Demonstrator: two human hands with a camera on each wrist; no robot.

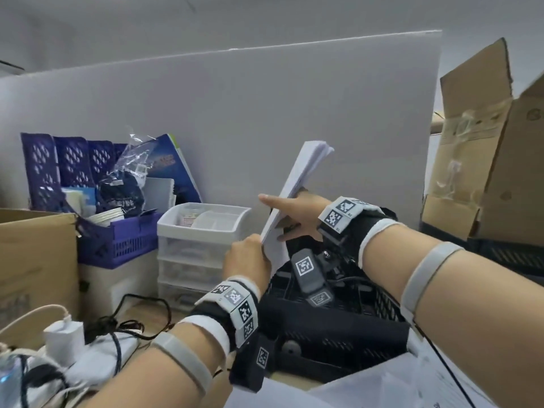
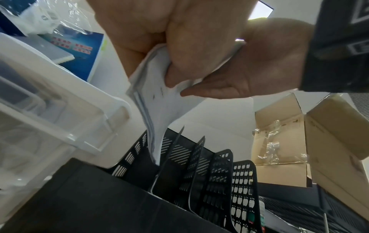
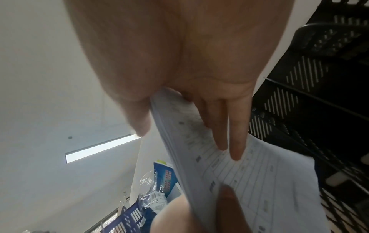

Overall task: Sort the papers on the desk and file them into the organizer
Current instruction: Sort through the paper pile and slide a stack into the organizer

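While a stack of papers point(image 1: 297, 189) is held upright on edge over a black organizer point(image 1: 332, 316), both hands are closed on it. The left hand point(image 1: 247, 260) is curled round the stack's lower near corner, with the thumb on one face and the fingers on the other. The right hand point(image 1: 297, 213) is clamped higher up, its thumb laid along the left face and its straight fingers point(image 3: 235, 141) pressed flat against the printed right face. The stack's long axis is tilted, running from the lower corner near the body up and away to the right, so the top edge is leaned toward the white partition point(image 1: 265, 113) behind.

In the left wrist view, the stack's bottom corner point(image 2: 155, 151) is seen dipping between two of the organizer's upright dividers, in what looks like the leftmost slot; whether it touches the slot floor cannot be told. The organizer lies directly beneath the hands, its slots running front to back. The left hand is the nearer one to the slot, so the lowering is judged to be steered from there, with the right hand keeping the sheets from fanning. More papers point(image 1: 382, 390) are left lying on the desk at the near right. A clear drawer unit point(image 1: 200, 245) stands just left of the organizer.
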